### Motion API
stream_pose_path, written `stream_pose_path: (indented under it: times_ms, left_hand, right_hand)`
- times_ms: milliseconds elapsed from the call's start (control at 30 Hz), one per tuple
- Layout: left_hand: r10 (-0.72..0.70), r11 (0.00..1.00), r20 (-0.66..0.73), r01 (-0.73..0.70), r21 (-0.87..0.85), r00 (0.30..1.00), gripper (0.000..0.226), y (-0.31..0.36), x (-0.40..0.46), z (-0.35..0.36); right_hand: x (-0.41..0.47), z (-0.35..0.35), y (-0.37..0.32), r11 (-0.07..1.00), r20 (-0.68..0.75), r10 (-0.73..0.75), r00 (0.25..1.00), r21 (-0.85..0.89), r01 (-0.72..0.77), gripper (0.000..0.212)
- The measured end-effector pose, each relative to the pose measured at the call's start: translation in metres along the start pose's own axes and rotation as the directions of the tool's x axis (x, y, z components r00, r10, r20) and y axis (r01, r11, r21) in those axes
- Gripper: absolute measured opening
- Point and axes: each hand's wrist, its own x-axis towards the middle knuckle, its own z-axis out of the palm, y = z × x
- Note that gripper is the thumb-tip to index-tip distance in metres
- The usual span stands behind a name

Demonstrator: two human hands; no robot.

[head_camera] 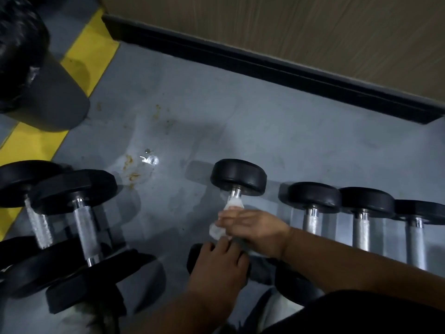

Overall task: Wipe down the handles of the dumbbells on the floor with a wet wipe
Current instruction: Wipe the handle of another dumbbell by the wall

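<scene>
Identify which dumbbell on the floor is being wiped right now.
The middle dumbbell, alone between the left pair and right row: the right hand wraps the wet wipe round its handle.

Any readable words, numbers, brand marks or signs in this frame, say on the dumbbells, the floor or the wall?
None can be read.
Dumbbell being wiped: black end shows no legible marking.
Other dumbbells: no visible weight numbers.
Yellow floor stripe: plain paint, no text.
</scene>
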Motion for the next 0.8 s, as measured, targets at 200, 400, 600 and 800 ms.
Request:
stream_pose_path:
  times_ms: [200, 400, 600, 800]
  left_hand:
    - [0.012, 1.000, -0.038, -0.012, -0.020, 0.999, 0.027, -0.003, -0.003, 0.010]
    - [0.021, 0.999, 0.009, -0.021, -0.048, 1.000, 0.028, -0.005, -0.003, 0.008]
    - [0.000, 0.995, -0.015, -0.002, -0.101, 1.000, 0.032, -0.006, -0.003, 0.009]
    - [-0.009, 0.989, 0.032, 0.013, -0.147, 0.999, 0.040, -0.021, -0.008, 0.007]
  right_hand:
    - [0.000, 0.008, -0.009, 0.980, -0.073, 0.196, 0.978, 0.056, -0.192, 0.028]
    - [0.004, -0.005, 0.008, 0.992, 0.014, 0.112, 0.994, 0.057, -0.112, 0.026]
    - [-0.003, 0.014, -0.016, 0.975, -0.064, 0.209, 0.976, 0.084, -0.203, 0.032]
    - [0.014, -0.007, 0.010, 0.990, 0.010, 0.136, 0.991, 0.035, -0.136, 0.031]
